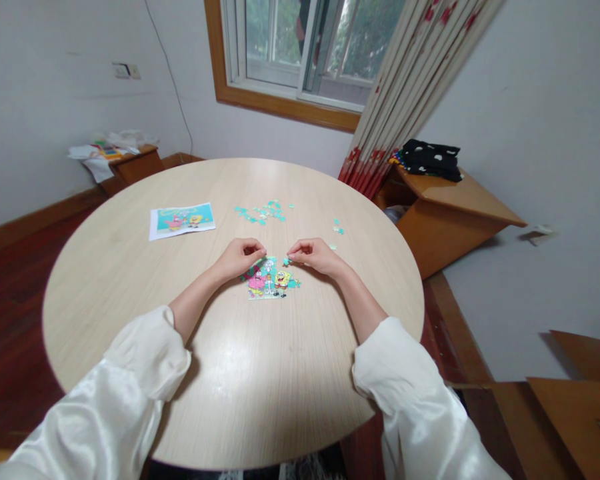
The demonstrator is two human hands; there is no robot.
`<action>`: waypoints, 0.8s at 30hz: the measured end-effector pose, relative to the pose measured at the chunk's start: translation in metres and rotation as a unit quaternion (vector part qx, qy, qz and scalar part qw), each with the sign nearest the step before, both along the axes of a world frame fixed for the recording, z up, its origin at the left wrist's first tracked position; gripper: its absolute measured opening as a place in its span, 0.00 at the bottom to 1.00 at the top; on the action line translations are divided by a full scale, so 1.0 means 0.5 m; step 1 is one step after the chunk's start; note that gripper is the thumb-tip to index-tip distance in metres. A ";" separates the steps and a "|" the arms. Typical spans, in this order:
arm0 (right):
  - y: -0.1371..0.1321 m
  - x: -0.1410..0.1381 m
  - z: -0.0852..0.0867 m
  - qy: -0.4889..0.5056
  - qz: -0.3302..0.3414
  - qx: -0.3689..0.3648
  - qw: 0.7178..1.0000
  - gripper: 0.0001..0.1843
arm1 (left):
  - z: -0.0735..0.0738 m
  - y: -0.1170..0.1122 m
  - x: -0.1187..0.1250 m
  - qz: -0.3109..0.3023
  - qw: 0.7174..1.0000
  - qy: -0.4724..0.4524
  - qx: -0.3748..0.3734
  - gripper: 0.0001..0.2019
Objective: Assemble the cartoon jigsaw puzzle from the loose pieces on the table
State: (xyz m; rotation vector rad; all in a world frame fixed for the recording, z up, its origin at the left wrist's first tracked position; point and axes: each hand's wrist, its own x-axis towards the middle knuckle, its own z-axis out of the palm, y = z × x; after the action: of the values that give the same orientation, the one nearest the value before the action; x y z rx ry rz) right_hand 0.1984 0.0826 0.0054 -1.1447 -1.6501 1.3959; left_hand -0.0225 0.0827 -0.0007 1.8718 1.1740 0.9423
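Note:
A partly joined cartoon jigsaw puzzle (269,283) lies flat on the round table, showing a pink figure, a tall pale-teal one and a yellow square one. At its upper right, my right hand (314,255) pinches a small teal puzzle piece (287,262) between thumb and fingertips. My left hand (240,257) is closed at the upper left edge of the puzzle, thumb and forefinger together. Whatever sits in that pinch, if anything, is too small to make out. Part of the puzzle's left side is hidden behind the left hand.
Loose puzzle pieces (265,212) are scattered beyond my hands, with a few more pieces (338,227) to the right. A printed reference picture (183,221) lies at left on the round table (230,393). Wooden cabinets stand behind, one holding folded black cloth (430,160).

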 end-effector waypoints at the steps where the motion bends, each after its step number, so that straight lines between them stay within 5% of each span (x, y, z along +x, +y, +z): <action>1: 0.000 0.000 0.000 0.000 0.000 -0.001 1.000 0.14 | 0.000 0.000 0.000 0.001 1.000 -0.001 -0.002 0.10; 24: 0.008 0.006 -0.011 0.015 -0.009 0.006 1.000 0.14 | -0.002 -0.001 0.002 -0.003 1.000 0.003 0.008 0.08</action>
State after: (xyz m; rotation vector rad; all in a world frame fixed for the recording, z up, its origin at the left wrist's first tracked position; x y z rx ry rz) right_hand 0.2015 0.0865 0.0001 -1.1249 -1.6203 1.3837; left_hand -0.0215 0.0823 -0.0017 1.8915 1.1665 0.9468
